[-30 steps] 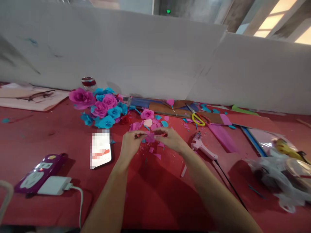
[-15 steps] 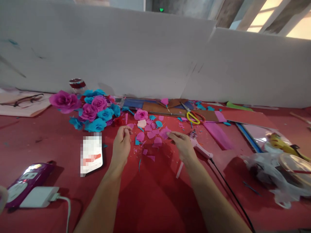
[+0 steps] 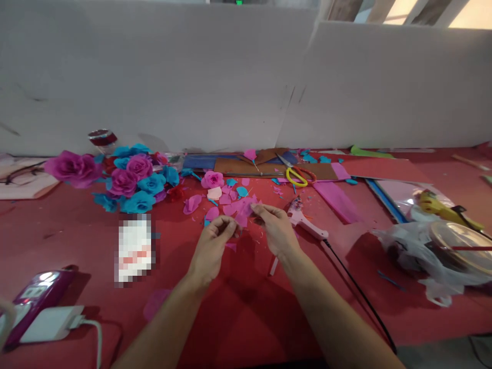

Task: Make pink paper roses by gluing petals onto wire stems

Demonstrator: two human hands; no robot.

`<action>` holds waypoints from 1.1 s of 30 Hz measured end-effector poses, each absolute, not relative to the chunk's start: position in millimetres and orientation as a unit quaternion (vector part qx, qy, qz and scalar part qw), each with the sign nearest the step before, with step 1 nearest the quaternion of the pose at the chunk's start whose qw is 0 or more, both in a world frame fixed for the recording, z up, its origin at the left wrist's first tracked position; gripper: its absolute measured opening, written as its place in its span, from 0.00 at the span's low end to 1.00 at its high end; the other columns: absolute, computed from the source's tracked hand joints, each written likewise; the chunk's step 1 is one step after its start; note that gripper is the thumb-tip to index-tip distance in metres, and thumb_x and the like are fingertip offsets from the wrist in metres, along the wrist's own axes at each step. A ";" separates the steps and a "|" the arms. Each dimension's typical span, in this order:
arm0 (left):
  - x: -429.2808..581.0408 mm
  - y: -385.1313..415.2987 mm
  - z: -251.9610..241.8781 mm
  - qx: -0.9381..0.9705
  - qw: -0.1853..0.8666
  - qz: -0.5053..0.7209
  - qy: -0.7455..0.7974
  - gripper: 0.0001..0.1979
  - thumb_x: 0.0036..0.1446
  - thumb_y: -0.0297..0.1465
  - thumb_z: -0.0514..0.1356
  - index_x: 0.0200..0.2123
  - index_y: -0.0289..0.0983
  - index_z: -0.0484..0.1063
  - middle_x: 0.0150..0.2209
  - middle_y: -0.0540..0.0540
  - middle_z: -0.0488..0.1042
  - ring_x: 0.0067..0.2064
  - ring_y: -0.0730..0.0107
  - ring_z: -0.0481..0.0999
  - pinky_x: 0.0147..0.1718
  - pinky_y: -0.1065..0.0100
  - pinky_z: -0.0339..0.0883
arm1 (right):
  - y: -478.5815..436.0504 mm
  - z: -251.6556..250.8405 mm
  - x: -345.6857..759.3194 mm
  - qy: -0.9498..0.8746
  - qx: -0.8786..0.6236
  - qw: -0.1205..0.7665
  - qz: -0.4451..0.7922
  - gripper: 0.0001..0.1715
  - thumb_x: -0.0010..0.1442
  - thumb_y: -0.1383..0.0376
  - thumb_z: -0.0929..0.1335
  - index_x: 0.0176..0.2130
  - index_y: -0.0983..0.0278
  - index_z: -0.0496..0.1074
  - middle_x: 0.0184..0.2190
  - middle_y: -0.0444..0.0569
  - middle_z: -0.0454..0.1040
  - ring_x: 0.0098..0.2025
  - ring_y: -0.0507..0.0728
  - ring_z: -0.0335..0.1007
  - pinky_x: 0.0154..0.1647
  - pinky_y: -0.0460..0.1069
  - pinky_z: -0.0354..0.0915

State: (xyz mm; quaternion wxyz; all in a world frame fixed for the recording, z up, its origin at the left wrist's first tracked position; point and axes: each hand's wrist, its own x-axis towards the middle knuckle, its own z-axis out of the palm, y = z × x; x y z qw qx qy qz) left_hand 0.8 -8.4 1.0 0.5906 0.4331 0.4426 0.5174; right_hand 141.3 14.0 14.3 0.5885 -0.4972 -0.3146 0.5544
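Pinching right hand: fingertips closed on a pink petal
Left hand: fingers curled, cannot tell if gripping anything
Glue gun: near right hand

A red tabletop is backed by a grey partition — above the partition's middle, a small green light is glimpsed; above its right end, bright openings are seen.

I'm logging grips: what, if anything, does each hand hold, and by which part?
The right hand pinches a pink petal by its edge; for the left hand, it cannot be told.
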 end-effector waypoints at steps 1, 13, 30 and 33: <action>1.7 -8.5 0.7 0.427 0.600 0.513 0.442 0.08 0.51 0.35 0.62 0.27 0.37 0.70 0.27 0.50 0.70 0.29 0.76 0.67 0.34 0.72 0.61 | 13.0 15.2 140.6 -0.317 -0.489 0.589 0.560 0.10 0.40 0.59 0.74 0.23 0.63 0.77 0.23 0.45 0.74 0.27 0.51 0.65 0.33 0.47 0.62; 1.3 -6.9 2.4 0.362 0.633 0.522 0.442 0.10 0.46 0.32 0.65 0.33 0.37 0.71 0.27 0.53 0.69 0.28 0.77 0.68 0.30 0.73 0.63 | 6.4 21.2 138.5 -0.333 -0.461 0.575 0.588 0.09 0.42 0.59 0.75 0.22 0.63 0.77 0.22 0.43 0.73 0.26 0.50 0.63 0.33 0.47 0.60; 2.5 -8.5 5.6 0.334 0.633 0.541 0.441 0.14 0.43 0.31 0.68 0.35 0.37 0.74 0.26 0.53 0.72 0.27 0.79 0.69 0.29 0.74 0.62 | 5.4 26.0 140.3 -0.320 -0.438 0.599 0.589 0.08 0.42 0.60 0.75 0.24 0.62 0.79 0.23 0.44 0.75 0.29 0.51 0.64 0.37 0.47 0.60; 1.5 -8.4 3.9 0.343 0.630 0.540 0.441 0.13 0.44 0.31 0.68 0.36 0.37 0.75 0.26 0.53 0.72 0.28 0.78 0.70 0.30 0.74 0.62 | 5.4 25.5 140.6 -0.323 -0.437 0.599 0.589 0.07 0.42 0.60 0.75 0.24 0.61 0.79 0.24 0.44 0.75 0.29 0.51 0.65 0.37 0.48 0.60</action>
